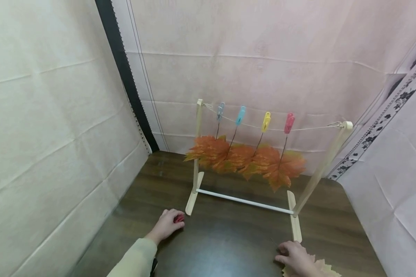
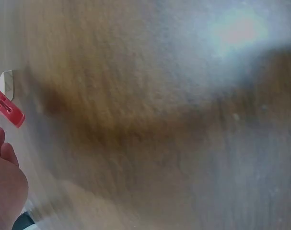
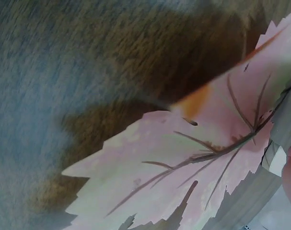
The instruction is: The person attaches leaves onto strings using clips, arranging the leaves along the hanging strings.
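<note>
My left hand is low over the table, left of a wooden rack, and grips a red clothespin whose end sticks out past the fingers. At the rack's right foot, my right hand pinches an artificial maple leaf by its stem. The leaf's pale pink underside and brown veins face the right wrist camera; in the head view the hand partly covers it. Orange maple leaves hang from the rack's string by their stems, clipped by a grey-blue, a blue, a yellow and a pinkish-red clothespin.
The rack has wooden posts, flat feet and a white crossbar near the dark wooden table. Pale cloth walls enclose the table at the left, back and right.
</note>
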Motion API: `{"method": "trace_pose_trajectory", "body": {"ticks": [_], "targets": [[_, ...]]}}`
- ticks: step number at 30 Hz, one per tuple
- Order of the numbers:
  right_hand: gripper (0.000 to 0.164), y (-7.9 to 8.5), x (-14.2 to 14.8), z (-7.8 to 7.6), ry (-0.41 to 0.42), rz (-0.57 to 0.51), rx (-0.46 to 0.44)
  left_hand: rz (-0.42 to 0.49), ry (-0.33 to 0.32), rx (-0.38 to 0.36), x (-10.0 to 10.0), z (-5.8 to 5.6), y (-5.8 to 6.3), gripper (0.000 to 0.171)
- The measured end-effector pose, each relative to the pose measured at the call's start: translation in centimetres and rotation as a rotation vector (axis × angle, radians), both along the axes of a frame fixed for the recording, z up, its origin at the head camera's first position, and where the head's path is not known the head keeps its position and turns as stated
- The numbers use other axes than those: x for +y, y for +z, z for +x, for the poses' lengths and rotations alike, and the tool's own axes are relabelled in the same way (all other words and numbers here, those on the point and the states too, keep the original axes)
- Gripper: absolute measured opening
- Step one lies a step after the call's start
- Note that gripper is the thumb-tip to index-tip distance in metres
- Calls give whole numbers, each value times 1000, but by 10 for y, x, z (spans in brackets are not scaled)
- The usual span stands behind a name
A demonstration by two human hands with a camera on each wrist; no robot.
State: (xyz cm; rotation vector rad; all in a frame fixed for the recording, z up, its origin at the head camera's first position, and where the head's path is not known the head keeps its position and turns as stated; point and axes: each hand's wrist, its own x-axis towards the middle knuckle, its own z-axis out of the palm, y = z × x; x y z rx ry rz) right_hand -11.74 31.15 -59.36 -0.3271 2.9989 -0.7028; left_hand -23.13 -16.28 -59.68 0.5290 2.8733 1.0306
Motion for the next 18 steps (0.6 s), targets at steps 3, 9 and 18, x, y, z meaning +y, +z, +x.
{"method": "trace_pose_trajectory", "body": {"ticks": [3, 9, 18], "targets": [[27, -2, 0, 2, 9, 11, 32, 14, 16, -12, 3, -3, 3, 29], [26, -3, 1, 4, 48, 22, -10, 68, 46, -7, 14, -11, 17, 19], [17, -9, 0, 5, 47, 33, 15, 119, 86, 6, 22, -17, 31, 14]]}}
